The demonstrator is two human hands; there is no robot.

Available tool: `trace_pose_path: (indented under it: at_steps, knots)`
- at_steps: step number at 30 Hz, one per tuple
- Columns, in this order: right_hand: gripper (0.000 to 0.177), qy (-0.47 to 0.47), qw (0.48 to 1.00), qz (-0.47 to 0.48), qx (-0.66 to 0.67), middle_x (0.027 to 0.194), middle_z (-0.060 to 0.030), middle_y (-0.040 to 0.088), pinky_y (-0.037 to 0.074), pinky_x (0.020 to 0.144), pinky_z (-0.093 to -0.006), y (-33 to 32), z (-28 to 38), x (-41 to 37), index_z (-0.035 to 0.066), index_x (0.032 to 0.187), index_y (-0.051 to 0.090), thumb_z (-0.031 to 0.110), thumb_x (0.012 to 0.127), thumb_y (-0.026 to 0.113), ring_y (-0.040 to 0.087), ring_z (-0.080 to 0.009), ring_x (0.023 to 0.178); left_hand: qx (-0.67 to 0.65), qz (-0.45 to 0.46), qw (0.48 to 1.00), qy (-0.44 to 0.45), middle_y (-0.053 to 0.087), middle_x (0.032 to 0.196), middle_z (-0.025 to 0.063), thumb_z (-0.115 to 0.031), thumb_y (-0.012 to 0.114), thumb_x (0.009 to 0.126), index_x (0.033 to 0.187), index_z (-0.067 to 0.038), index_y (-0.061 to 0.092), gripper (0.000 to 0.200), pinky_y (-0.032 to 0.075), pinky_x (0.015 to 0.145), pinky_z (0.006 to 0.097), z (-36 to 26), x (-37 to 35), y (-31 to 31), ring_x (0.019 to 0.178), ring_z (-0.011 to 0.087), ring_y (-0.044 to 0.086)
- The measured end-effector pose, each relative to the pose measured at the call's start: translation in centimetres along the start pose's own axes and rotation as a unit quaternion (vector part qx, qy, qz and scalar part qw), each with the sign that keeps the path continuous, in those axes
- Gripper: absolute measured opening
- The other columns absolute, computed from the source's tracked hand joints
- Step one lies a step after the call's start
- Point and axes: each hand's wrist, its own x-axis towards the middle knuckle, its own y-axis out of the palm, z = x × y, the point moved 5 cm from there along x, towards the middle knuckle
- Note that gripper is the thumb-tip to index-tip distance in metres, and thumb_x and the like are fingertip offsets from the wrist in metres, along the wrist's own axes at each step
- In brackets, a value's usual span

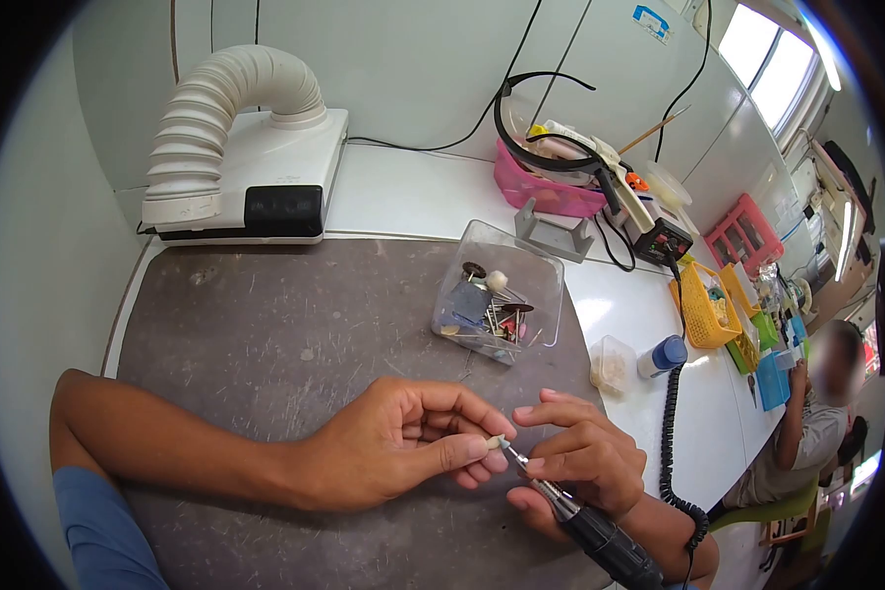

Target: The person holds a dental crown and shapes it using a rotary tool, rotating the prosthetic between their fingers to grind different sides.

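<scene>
Between the thumb and fingers of my left hand [403,442] is a small pale piece [495,442], too small to make out in detail. My right hand [590,457] is wrapped round a black and silver rotary handpiece [600,541], its tip pointing up and left. The greenish bit [503,443] at its end meets or nearly meets the pale piece. Both hands are over the dark scratched mat [265,344]. Beyond them stands a clear plastic box [452,329] holding several small bits, discs and a white tuft.
A white machine [334,147] with a ribbed hose [182,128] stands back left. Safety glasses [551,162] lie over a pink basket [536,197]. A small clear container [613,364], blue-capped bottle [664,356] and coiled cable [670,442] are at right. Another person [806,442] sits far right.
</scene>
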Motion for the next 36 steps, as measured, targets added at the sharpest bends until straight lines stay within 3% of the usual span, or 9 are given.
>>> trace_pose_path:
  at_steps: [23,36]
  knots:
    - [0.029,-0.015,1.0,0.0,0.001,0.076,-0.0061,0.064,0.051,0.088,-0.0462,0.2,0.24,-0.03,0.007,0.084,0.06,0.01,0.066,0.082,0.067,-0.0293,0.093,0.017,-0.006,1.0,0.011,0.064,0.099,0.0131,-0.005,0.058,0.09,0.111,0.004,0.056,0.022,0.054,0.083,0.0275,-0.22,-0.04,-0.07,0.093,0.0152,0.063]
    - [0.03,0.011,1.0,-0.019,-0.021,0.075,-0.0064,0.064,0.048,0.09,-0.0477,-0.33,-0.12,-0.19,0.007,0.083,0.058,0.009,0.065,0.082,0.068,-0.0295,0.09,0.02,-0.024,0.999,0.018,0.063,0.1,0.0094,-0.004,0.062,0.088,0.108,0.002,0.057,0.021,0.052,0.084,0.0269,-0.34,-0.13,-0.16,0.094,0.0127,0.061]
